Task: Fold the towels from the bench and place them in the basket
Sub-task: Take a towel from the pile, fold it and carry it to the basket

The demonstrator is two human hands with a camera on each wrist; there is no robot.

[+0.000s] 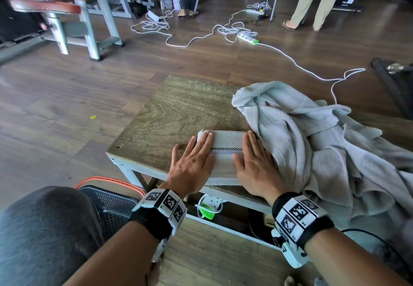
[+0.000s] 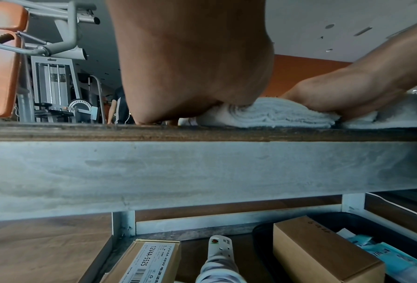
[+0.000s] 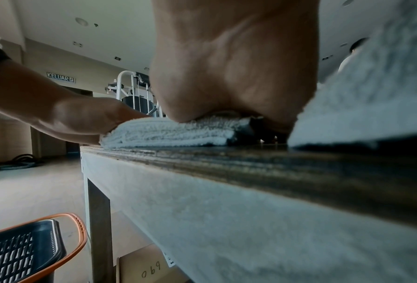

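Observation:
A small white folded towel point(image 1: 225, 149) with a dark stitched stripe lies near the front edge of the wooden bench point(image 1: 178, 111). My left hand point(image 1: 192, 158) lies flat on its left end, fingers straight. My right hand point(image 1: 254, 162) presses flat on its right end. In the left wrist view the towel's stacked layers point(image 2: 270, 114) show under both palms; the right wrist view shows the same folded towel point(image 3: 168, 134). A heap of unfolded pale towels point(image 1: 312, 142) covers the bench's right side. The dark basket point(image 1: 111, 207) with an orange handle stands on the floor at the lower left.
Under the bench lie cardboard boxes point(image 2: 323, 254) and a power strip point(image 1: 209, 207). White cables and power strips point(image 1: 248, 37) trail over the wooden floor beyond. Gym equipment point(image 1: 73, 15) stands at the back left, and two people's legs point(image 1: 312, 1) at the back.

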